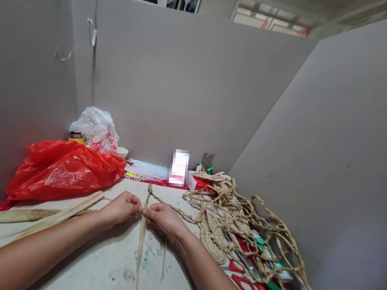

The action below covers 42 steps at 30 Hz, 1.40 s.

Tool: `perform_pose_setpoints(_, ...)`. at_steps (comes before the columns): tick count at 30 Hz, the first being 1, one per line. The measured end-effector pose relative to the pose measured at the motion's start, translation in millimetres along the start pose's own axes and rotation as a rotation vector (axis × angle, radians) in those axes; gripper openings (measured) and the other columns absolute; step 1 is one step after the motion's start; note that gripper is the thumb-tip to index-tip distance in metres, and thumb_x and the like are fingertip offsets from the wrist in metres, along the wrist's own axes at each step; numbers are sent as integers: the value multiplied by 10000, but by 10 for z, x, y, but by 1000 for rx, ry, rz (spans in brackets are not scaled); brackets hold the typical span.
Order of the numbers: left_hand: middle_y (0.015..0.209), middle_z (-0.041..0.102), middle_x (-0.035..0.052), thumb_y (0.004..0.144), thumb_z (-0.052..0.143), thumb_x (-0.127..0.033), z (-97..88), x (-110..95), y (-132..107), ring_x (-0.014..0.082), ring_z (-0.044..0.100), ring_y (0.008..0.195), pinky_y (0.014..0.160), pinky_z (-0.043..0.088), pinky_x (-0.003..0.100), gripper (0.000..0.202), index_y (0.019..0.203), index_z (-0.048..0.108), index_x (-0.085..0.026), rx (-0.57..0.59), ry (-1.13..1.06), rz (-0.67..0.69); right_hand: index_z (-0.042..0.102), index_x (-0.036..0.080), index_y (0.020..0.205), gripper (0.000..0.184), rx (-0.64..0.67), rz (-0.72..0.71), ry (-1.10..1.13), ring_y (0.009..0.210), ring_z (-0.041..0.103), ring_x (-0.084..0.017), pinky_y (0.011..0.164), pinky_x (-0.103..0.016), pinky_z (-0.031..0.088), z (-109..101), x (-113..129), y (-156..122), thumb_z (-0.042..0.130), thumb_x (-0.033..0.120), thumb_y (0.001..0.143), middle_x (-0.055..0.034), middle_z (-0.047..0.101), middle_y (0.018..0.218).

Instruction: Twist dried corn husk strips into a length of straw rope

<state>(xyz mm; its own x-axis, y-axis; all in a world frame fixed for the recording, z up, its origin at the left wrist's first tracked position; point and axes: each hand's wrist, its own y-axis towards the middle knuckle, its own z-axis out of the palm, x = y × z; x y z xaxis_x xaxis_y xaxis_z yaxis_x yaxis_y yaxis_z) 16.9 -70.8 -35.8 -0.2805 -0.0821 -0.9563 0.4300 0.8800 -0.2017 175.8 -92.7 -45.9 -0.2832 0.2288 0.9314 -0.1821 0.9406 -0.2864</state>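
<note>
My left hand [124, 207] and my right hand [163, 219] meet over the middle of the white board, fingertips pinched on a thin braided straw cord [146, 200]. Beyond the hands the cord runs up to a knot. From there a twisted strand leads right to a large heap of braided straw rope [218, 220]. Below my fingers a flat pale straw strip [140, 254] hangs toward me, with a thinner strand to its right. Loose dried leaf strips [60, 214] lie beside my left forearm.
A red plastic bag [70, 174] and a white bag [96, 126] sit at the left back. A phone [179, 167] with a blurred screen stands at the back, near green-handled pruners [207, 162]. Red-handled scissors [244, 277] lie at right. Grey panels [186, 80] enclose the table.
</note>
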Motion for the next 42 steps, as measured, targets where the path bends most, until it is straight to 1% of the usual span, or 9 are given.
perform_pose_setpoints(4,442,376,-62,601,537,-304,-8,14,15,59,242,417,461,135,240,179,610,578,-129,0,13,-7,560,148,552,279,48,51,196,274,171,-28,318,-218,81,27,-7,5,612,364,723,102,317,313)
perform_pose_setpoints(9,451,431,-39,646,500,-294,22,86,40,77,302,452,482,207,234,197,588,590,-129,-15,87,76,590,125,599,167,106,86,381,298,146,-21,317,-190,75,66,6,-23,605,272,677,114,306,326)
perform_pose_setpoints(14,551,528,-10,673,447,-247,60,112,12,113,426,543,528,282,234,180,615,579,-138,-54,244,135,552,139,550,140,67,87,347,281,152,-21,311,-188,76,97,9,-22,542,200,675,108,304,307)
perform_pose_setpoints(18,611,565,13,692,453,-249,74,101,1,129,467,601,569,325,238,183,658,587,-130,-55,232,193,474,167,491,219,30,86,281,261,164,-27,302,-199,65,100,6,-19,500,207,705,93,307,297)
perform_pose_setpoints(23,592,535,5,749,460,-300,84,133,28,110,434,557,569,332,237,218,631,549,-139,-70,152,197,516,145,621,115,182,147,512,325,114,-17,335,-161,49,49,38,-44,524,210,716,124,261,366)
perform_pose_setpoints(28,629,555,17,773,435,-228,119,58,-49,129,470,608,608,348,246,189,704,584,-134,-147,321,276,422,171,629,163,243,162,684,343,119,-18,337,-151,46,45,43,-38,542,201,736,118,279,404)
perform_pose_setpoints(33,715,610,34,811,401,-181,161,-19,-140,151,533,686,665,373,256,174,783,571,-159,-226,541,334,395,183,631,216,185,192,797,334,108,-23,314,-131,72,104,49,-49,567,207,759,122,272,373)
perform_pose_setpoints(37,740,622,49,833,381,-180,194,-35,-161,162,556,691,656,378,261,175,820,555,-168,-217,651,347,356,187,587,264,139,271,911,308,112,-22,293,-124,84,155,60,-65,522,201,791,115,263,344)
perform_pose_setpoints(42,716,619,56,791,406,-160,301,-53,-235,179,556,648,592,357,264,218,959,545,-153,-191,761,311,347,187,562,293,-28,230,884,292,138,-13,287,-126,107,206,17,-56,553,168,768,114,270,336)
